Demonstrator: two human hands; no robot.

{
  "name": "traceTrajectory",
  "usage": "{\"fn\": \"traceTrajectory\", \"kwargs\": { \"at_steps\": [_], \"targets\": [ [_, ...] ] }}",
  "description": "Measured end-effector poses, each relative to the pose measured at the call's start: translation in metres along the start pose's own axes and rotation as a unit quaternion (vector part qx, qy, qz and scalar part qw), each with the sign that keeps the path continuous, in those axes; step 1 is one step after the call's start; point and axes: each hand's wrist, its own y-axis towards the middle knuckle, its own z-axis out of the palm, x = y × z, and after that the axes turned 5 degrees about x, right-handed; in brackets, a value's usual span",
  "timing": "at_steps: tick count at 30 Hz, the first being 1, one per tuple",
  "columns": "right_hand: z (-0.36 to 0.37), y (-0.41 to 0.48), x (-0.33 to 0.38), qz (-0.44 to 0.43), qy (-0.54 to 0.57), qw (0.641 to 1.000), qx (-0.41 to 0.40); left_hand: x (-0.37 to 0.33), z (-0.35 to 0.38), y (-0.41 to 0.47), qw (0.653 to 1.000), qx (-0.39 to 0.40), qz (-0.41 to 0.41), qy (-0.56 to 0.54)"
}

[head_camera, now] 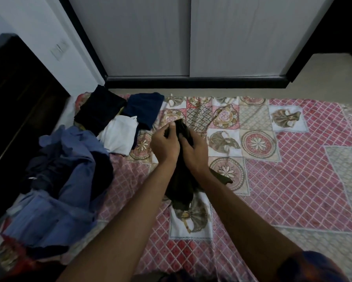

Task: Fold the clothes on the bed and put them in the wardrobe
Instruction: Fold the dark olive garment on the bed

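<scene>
Far left: heap of blue clothes (59, 180) on the bed | beside it: folded clothes (120, 137), black, white, navy | centre: left hand (165, 143) pinches a dark garment (181, 184), fingers curled tight | right hand (193, 151) clamps the same cloth, trailing onto patterned bedspread (293, 169) | beyond: wardrobe (191, 37), doors closed.

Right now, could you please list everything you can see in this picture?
dark garment: one, olive-black, mid-bed, held in both hands
folded clothes: three, black, navy, white, bed's far-left corner
unfolded heap: one, blue and dark, bed's left side
bedsheet: one, pink patterned, covering bed
wardrobe doors: two, pale grey, shut, beyond bed
wooden panel: one, dark, far left
switch plate: one, white, left wall
left hand: one, grips garment
right hand: one, grips garment
</scene>
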Motion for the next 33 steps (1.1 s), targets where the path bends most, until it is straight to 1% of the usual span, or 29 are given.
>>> {"fn": "traceTrajectory", "kwargs": {
  "at_steps": [1, 3, 5, 6, 8, 9, 10, 11, 12, 13, 14, 15, 17, 18, 20, 21, 22, 24, 25, 26, 28, 30, 31, 32, 33],
  "targets": [
    [0.004, -0.002, -0.001, -0.001, 0.023, 0.999, 0.031, -0.002, -0.001, -0.001, 1.0, 0.012, -0.006, -0.006],
    [0.006, 0.001, -0.004, 0.014, 0.074, 0.994, 0.076, -0.004, -0.002, -0.005, 0.997, 0.051, -0.045, -0.04],
    [0.001, 0.004, -0.006, 0.027, 0.086, 0.992, 0.09, -0.002, -0.005, -0.007, 0.985, 0.117, -0.087, -0.097],
    [-0.003, 0.006, -0.007, 0.03, 0.087, 0.991, 0.093, 0.0, -0.007, -0.008, 0.971, 0.167, -0.099, -0.136],
    [-0.011, 0.006, -0.008, 0.049, 0.095, 0.991, 0.075, 0.006, -0.012, -0.007, 0.928, 0.264, -0.13, -0.227],
    [-0.017, 0.007, -0.008, 0.065, 0.096, 0.992, 0.048, 0.007, -0.014, -0.006, 0.911, 0.289, -0.148, -0.254],
    [-0.022, 0.008, -0.006, 0.083, 0.097, 0.992, 0.025, 0.011, -0.016, -0.003, 0.908, 0.296, -0.154, -0.254],
    [-0.029, 0.01, -0.005, 0.105, 0.103, 0.989, 0.013, 0.016, -0.016, 0.0, 0.925, 0.279, -0.137, -0.22],
    [-0.036, 0.011, -0.004, 0.129, 0.121, 0.984, 0.018, 0.021, -0.019, 0.004, 0.947, 0.25, -0.106, -0.175],
    [-0.048, 0.01, -0.002, 0.152, 0.158, 0.975, 0.036, 0.028, -0.02, 0.008, 0.959, 0.238, -0.071, -0.139],
    [-0.058, 0.01, -0.003, 0.174, 0.213, 0.959, 0.076, 0.037, -0.022, 0.013, 0.96, 0.248, -0.048, -0.118],
    [-0.069, 0.01, -0.003, 0.19, 0.283, 0.932, 0.126, 0.044, -0.026, 0.019, 0.953, 0.275, -0.05, -0.118],
    [-0.091, 0.004, 0.0, 0.208, 0.373, 0.875, 0.23, 0.053, -0.032, 0.024, 0.916, 0.37, -0.064, -0.144],
    [-0.1, 0.002, 0.002, 0.205, 0.384, 0.859, 0.271, 0.053, -0.034, 0.025, 0.886, 0.431, -0.068, -0.157],
    [-0.113, 0.001, 0.004, 0.19, 0.383, 0.842, 0.329, 0.047, -0.037, 0.019, 0.809, 0.551, -0.088, -0.186],
    [-0.116, 0.001, 0.006, 0.187, 0.376, 0.835, 0.354, 0.042, -0.037, 0.013, 0.781, 0.582, -0.094, -0.205],
    [-0.121, 0.002, 0.006, 0.184, 0.369, 0.83, 0.374, 0.036, -0.034, 0.006, 0.768, 0.594, -0.096, -0.219],
    [-0.126, 0.003, 0.009, 0.192, 0.357, 0.822, 0.399, 0.028, -0.027, -0.005, 0.755, 0.595, -0.109, -0.252],
    [-0.13, 0.004, 0.008, 0.193, 0.341, 0.825, 0.407, 0.024, -0.023, -0.01, 0.752, 0.591, -0.116, -0.269],
    [-0.134, 0.006, 0.005, 0.192, 0.316, 0.836, 0.406, 0.021, -0.021, -0.012, 0.758, 0.578, -0.12, -0.277],
    [-0.146, 0.012, 0.0, 0.186, 0.268, 0.869, 0.373, 0.016, -0.022, -0.01, 0.783, 0.541, -0.128, -0.279],
    [-0.161, 0.022, -0.007, 0.166, 0.209, 0.899, 0.346, 0.013, -0.029, 0.001, 0.812, 0.507, -0.145, -0.252],
    [-0.172, 0.029, -0.007, 0.151, 0.15, 0.918, 0.336, 0.009, -0.029, 0.007, 0.835, 0.485, -0.148, -0.211],
    [-0.18, 0.039, -0.007, 0.132, 0.072, 0.932, 0.33, 0.003, -0.029, 0.017, 0.866, 0.458, -0.141, -0.145],
    [-0.183, 0.048, -0.004, 0.116, -0.012, 0.935, 0.336, -0.004, -0.029, 0.025, 0.894, 0.425, -0.127, -0.068]
  ]
}}
